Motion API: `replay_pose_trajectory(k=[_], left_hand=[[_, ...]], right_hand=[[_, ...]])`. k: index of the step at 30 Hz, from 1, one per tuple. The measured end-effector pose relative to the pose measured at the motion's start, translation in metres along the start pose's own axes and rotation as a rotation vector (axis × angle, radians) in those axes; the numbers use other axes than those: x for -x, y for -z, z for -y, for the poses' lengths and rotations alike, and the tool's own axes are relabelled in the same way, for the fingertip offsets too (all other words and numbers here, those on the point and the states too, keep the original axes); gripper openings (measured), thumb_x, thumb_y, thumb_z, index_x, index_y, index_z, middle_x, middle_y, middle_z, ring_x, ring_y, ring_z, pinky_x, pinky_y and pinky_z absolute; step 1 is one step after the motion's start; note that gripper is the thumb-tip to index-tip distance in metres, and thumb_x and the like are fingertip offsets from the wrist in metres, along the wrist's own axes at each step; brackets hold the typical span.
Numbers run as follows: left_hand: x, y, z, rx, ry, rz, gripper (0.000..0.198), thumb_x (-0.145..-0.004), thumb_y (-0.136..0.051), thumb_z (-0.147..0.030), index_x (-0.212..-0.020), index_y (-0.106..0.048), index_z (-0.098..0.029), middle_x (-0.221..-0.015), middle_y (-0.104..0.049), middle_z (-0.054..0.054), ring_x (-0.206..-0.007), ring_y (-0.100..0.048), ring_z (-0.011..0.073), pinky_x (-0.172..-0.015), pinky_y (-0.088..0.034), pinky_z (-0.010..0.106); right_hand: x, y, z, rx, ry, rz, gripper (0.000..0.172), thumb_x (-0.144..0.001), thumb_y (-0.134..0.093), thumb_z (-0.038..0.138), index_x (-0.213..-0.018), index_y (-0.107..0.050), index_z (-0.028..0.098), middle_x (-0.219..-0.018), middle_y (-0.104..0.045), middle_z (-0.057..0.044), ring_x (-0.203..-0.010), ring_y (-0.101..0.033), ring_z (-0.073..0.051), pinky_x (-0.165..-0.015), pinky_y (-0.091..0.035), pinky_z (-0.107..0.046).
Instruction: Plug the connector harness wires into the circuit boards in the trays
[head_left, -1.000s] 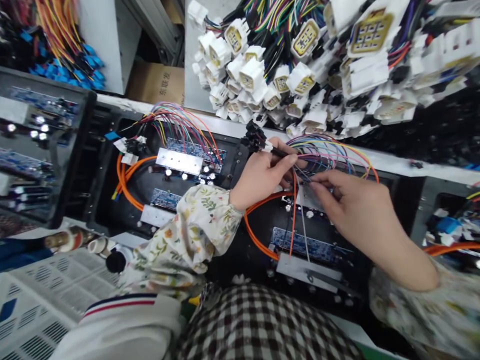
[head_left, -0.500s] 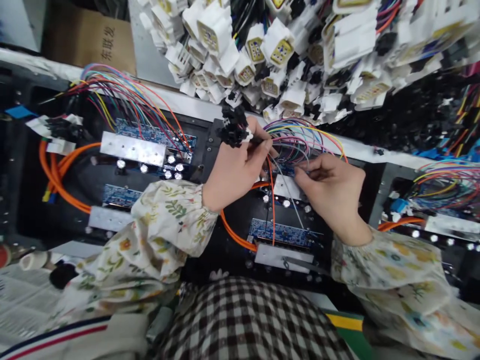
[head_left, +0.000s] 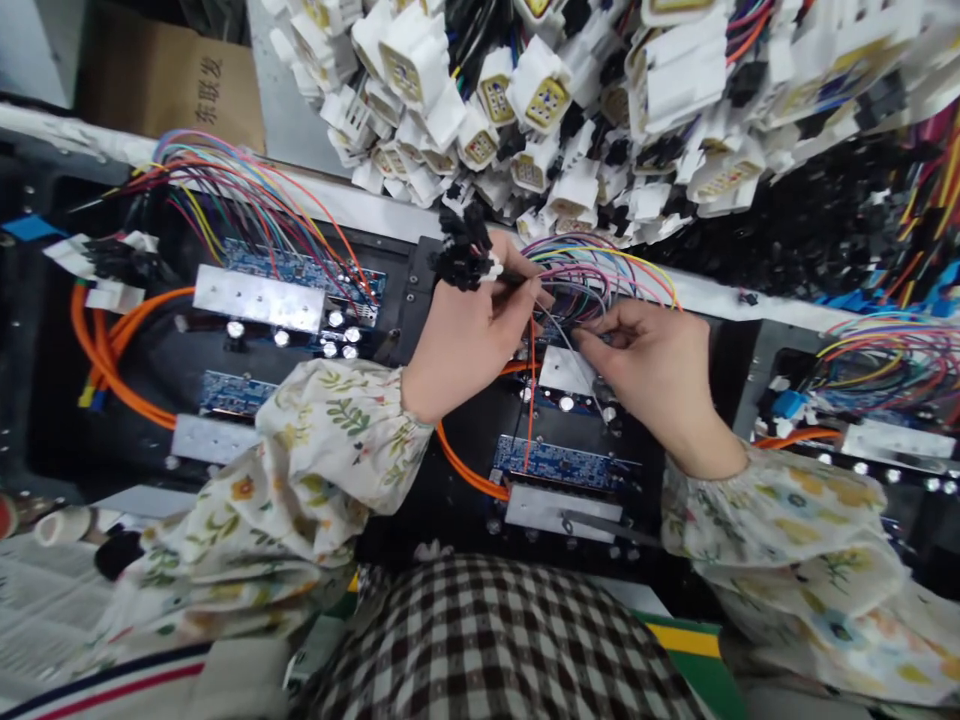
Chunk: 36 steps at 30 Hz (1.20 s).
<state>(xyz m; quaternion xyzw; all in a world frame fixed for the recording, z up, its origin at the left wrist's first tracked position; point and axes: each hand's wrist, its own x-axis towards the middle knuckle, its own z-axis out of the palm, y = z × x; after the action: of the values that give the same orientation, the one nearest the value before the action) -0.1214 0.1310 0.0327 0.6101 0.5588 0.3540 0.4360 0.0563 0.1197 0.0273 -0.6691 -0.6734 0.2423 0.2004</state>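
My left hand is closed around a wire bundle whose black connectors stick out above the knuckles. From its fingertips hang an orange wire and a grey wire. My right hand is pinched over the upper blue circuit board, close to the grey wire; what its fingertips hold is too small to make out. Below them lie an upper silver heat sink and a lower blue circuit board. Coloured wires arch behind both hands.
White connectors are heaped along the far side. A second black housing with boards and a silver plate lies on the left, another wired unit on the right. Thick orange cables loop at the left. A cardboard box stands behind.
My right hand has moved slightly left, toward the left hand. The grey wire's free end has come up from the lower board. The left hand keeps its hold, and the view has shifted a little.
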Motion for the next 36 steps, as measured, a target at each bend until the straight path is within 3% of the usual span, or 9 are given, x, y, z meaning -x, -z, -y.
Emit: replay_pose_trajectory(k=[4, 8, 12, 15, 20, 26, 30, 34, 36], left_hand=[[0.0, 0.0, 0.002, 0.084, 0.067, 0.015, 0.01, -0.089, -0.054, -0.025, -0.086, -0.051, -0.017, -0.082, -0.07, 0.003, -0.065, -0.068, 0.0087, -0.056, -0.053, 0.015], [0.0, 0.0, 0.001, 0.119, 0.071, 0.034, 0.008, -0.09, -0.053, -0.024, -0.087, -0.05, -0.018, -0.086, -0.068, 0.002, -0.069, -0.068, 0.0087, -0.053, -0.053, 0.013], [0.002, -0.001, 0.001, 0.251, 0.081, 0.089, 0.006, -0.09, -0.051, -0.023, -0.09, -0.047, -0.019, -0.076, -0.064, -0.002, -0.062, -0.066, 0.0077, -0.05, -0.054, 0.014], [0.003, -0.001, 0.0, 0.263, 0.086, 0.108, 0.007, -0.091, -0.05, -0.024, -0.091, -0.047, -0.018, -0.075, -0.063, -0.003, -0.062, -0.066, 0.0067, -0.053, -0.054, 0.013], [0.003, 0.002, 0.0, 0.129, 0.087, 0.118, 0.01, -0.092, -0.049, -0.026, -0.088, -0.051, -0.017, -0.08, -0.067, -0.002, -0.061, -0.065, 0.005, -0.046, -0.047, 0.008], [0.004, 0.001, 0.002, 0.126, 0.096, 0.079, 0.014, -0.091, -0.052, -0.032, -0.089, -0.052, -0.018, -0.083, -0.07, 0.002, -0.058, -0.066, 0.0068, -0.048, -0.051, 0.012], [0.004, 0.001, 0.0, 0.059, 0.109, 0.091, 0.018, -0.092, -0.05, -0.031, -0.085, -0.057, -0.016, -0.082, -0.07, 0.0, -0.055, -0.064, 0.0041, -0.043, -0.045, 0.009], [0.002, 0.001, 0.0, -0.01, 0.076, 0.053, 0.02, -0.092, -0.049, -0.03, -0.083, -0.061, -0.016, -0.078, -0.069, -0.002, -0.057, -0.064, 0.0043, -0.047, -0.046, 0.009], [0.001, 0.0, 0.001, -0.019, 0.066, 0.027, 0.02, -0.092, -0.05, -0.03, -0.083, -0.061, -0.016, -0.077, -0.068, -0.001, -0.062, -0.066, 0.0064, -0.051, -0.05, 0.011]], right_hand=[[0.012, 0.017, 0.008, 0.101, 0.14, 0.038, 0.019, -0.074, -0.068, 0.036, -0.07, -0.064, 0.019, -0.06, -0.06, 0.0, -0.049, -0.049, -0.01, -0.051, -0.037, -0.026], [0.029, 0.032, 0.013, 0.164, 0.234, 0.105, 0.007, -0.077, -0.058, 0.023, -0.073, -0.062, 0.018, -0.067, -0.061, -0.001, -0.054, -0.051, -0.01, -0.052, -0.039, -0.025], [0.036, 0.028, 0.006, -0.017, 0.016, -0.156, 0.001, -0.075, -0.059, 0.021, -0.076, -0.059, 0.02, -0.061, -0.057, 0.004, -0.05, -0.054, -0.01, -0.05, -0.041, -0.024], [0.032, 0.011, -0.003, -0.174, 0.038, -0.301, 0.007, -0.076, -0.063, 0.025, -0.08, -0.062, 0.02, -0.066, -0.061, 0.003, -0.051, -0.056, -0.009, -0.049, -0.043, -0.023], [0.025, -0.007, -0.013, -0.165, -0.013, -0.261, 0.008, -0.077, -0.062, 0.027, -0.076, -0.064, 0.019, -0.058, -0.058, 0.003, -0.045, -0.05, -0.008, -0.043, -0.037, -0.022], [0.026, -0.007, -0.015, -0.154, -0.025, -0.279, 0.008, -0.077, -0.063, 0.028, -0.077, -0.064, 0.019, -0.056, -0.056, 0.004, -0.045, -0.049, -0.008, -0.044, -0.038, -0.023], [0.024, -0.008, -0.018, -0.114, -0.026, -0.249, 0.01, -0.079, -0.061, 0.029, -0.078, -0.065, 0.019, -0.057, -0.058, 0.003, -0.045, -0.05, -0.008, -0.047, -0.038, -0.024], [0.027, 0.002, -0.007, -0.037, -0.011, -0.221, 0.017, -0.076, -0.066, 0.033, -0.084, -0.064, 0.018, -0.068, -0.063, 0.0, -0.05, -0.051, -0.009, -0.051, -0.041, -0.025], [0.032, 0.014, 0.005, 0.024, 0.099, -0.097, 0.019, -0.074, -0.069, 0.032, -0.086, -0.064, 0.017, -0.072, -0.064, -0.002, -0.053, -0.051, -0.01, -0.053, -0.042, -0.026]])
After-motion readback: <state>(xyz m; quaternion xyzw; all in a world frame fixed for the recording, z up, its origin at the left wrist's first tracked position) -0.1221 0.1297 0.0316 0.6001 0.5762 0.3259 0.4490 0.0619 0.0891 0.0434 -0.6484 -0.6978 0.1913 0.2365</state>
